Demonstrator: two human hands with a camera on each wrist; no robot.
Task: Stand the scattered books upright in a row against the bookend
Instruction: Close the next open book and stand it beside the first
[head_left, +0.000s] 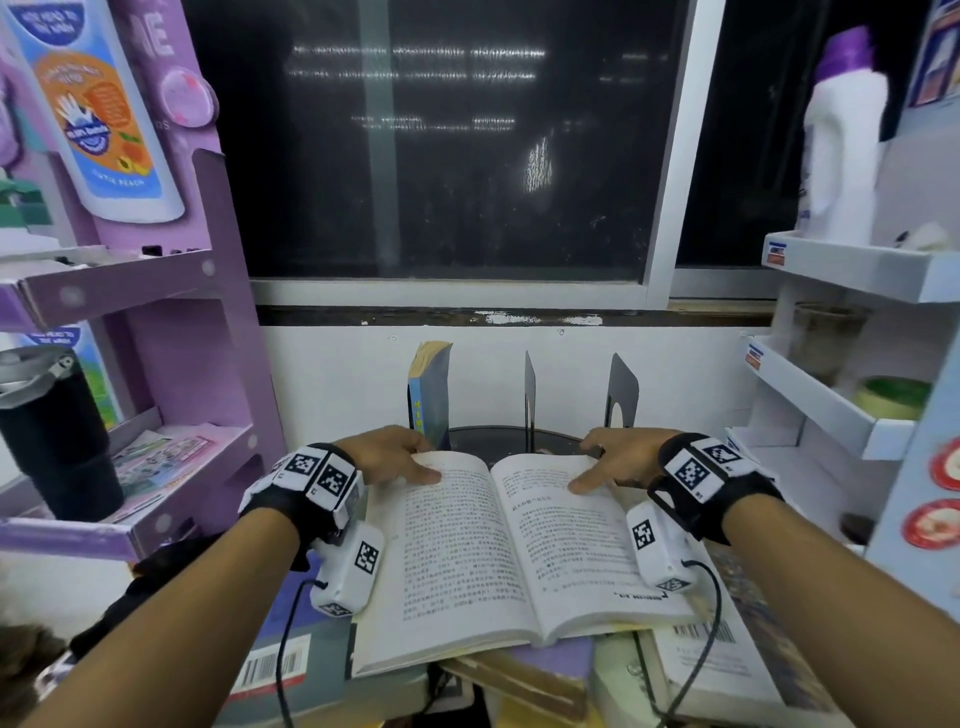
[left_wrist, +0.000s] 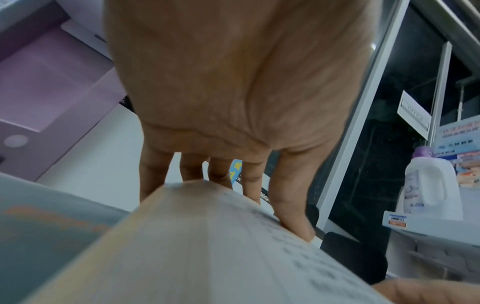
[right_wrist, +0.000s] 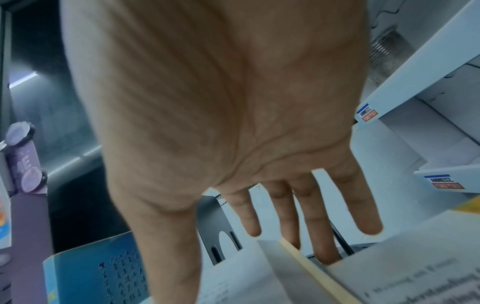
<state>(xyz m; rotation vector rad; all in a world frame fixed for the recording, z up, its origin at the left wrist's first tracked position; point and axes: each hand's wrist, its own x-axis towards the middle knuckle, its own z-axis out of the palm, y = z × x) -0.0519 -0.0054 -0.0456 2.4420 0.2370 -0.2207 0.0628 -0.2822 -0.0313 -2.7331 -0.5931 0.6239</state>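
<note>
I hold the open book (head_left: 498, 551) just in front of the bookend (head_left: 621, 387), above the other books (head_left: 291, 660) lying flat. If I lift it while open, I think the pages can flop and it may hit the blue book (head_left: 431, 389) already standing. My left hand (head_left: 387, 452) and right hand (head_left: 626, 452) each grip a far corner, thumb on the page, fingers behind.

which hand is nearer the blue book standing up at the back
Left. The left hand grips the open book's far left corner, just beside the standing blue book. The right hand holds the opposite corner, farther right.
</note>
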